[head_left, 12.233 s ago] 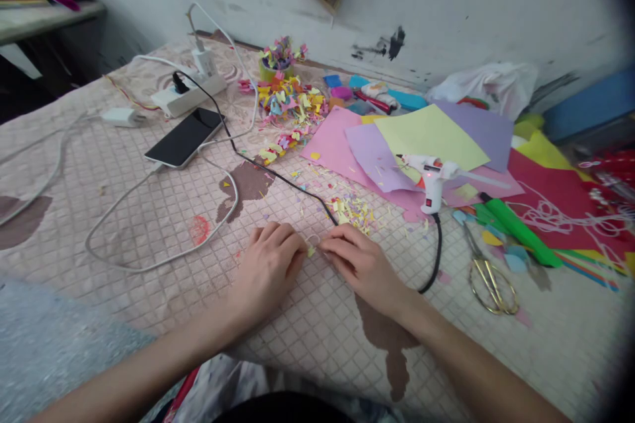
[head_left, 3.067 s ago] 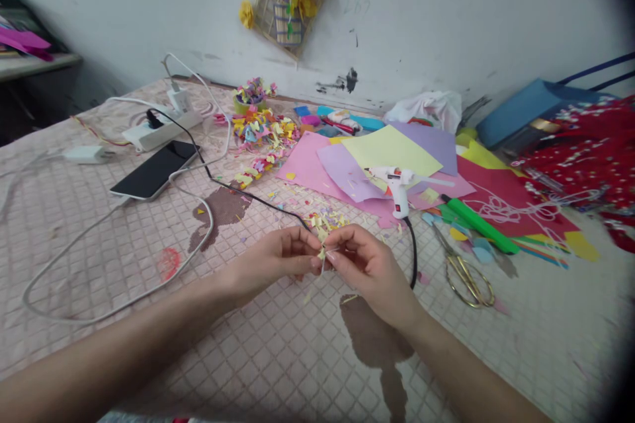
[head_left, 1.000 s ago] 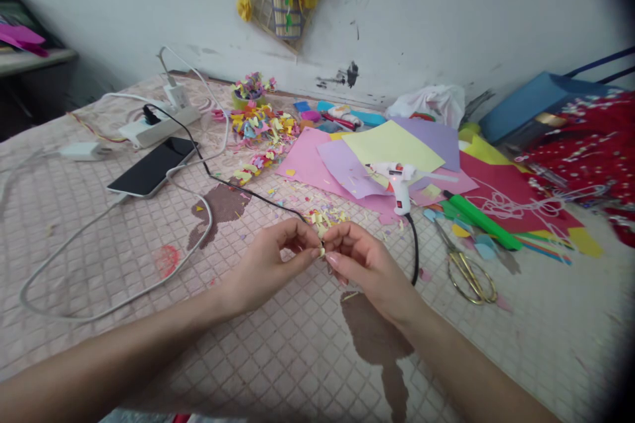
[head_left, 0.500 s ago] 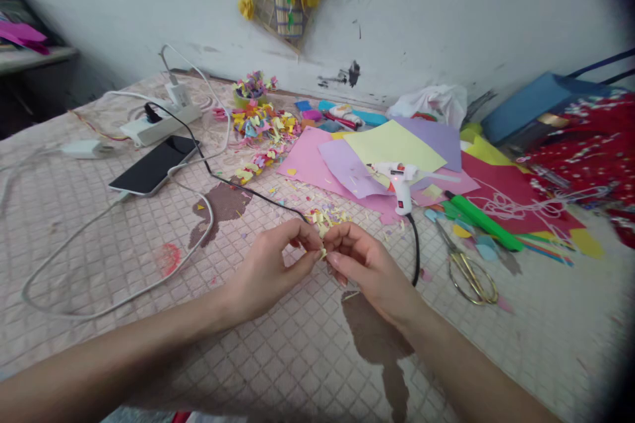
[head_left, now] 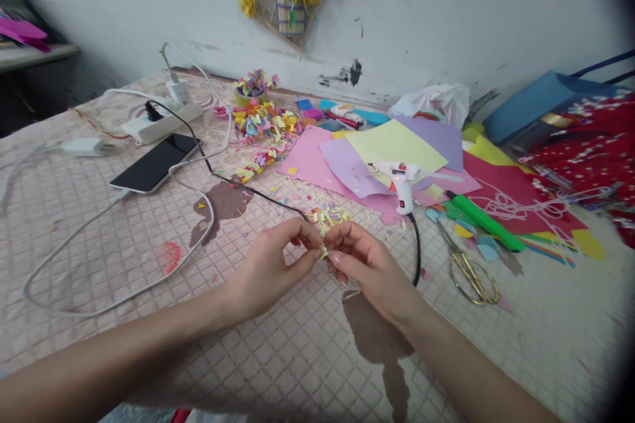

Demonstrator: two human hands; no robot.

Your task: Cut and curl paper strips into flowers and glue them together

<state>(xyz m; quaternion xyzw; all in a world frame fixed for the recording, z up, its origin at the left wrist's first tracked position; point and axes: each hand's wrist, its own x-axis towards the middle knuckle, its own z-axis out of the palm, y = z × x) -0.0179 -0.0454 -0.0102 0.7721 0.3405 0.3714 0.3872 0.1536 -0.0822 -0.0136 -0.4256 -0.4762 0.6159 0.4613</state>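
Note:
A small pale yellow paper piece (head_left: 324, 253) is pinched between the fingertips of both hands, above the tablecloth. My left hand (head_left: 282, 264) grips it from the left with thumb and forefinger. From the other side, my right hand (head_left: 364, 261) is closed on it with thumb and fingers; part of the piece is hidden by them. Just beyond the fingertips lies a scatter of yellow paper scraps (head_left: 330, 217). A white glue gun (head_left: 403, 188) with a lit orange light rests at the right of the scraps, on coloured paper sheets (head_left: 397, 145).
Gold-handled scissors (head_left: 473, 277) and a green cutter (head_left: 486, 221) lie on the right. Colourful paper pieces (head_left: 268, 120) are heaped behind, near a small filled pot (head_left: 247, 100). On the left are a phone (head_left: 156, 164), a power strip (head_left: 161, 124) and looping cables.
Both hands stay in nearly the same place, still holding the yellow paper piece. The view has shifted very slightly; nothing else has visibly moved.

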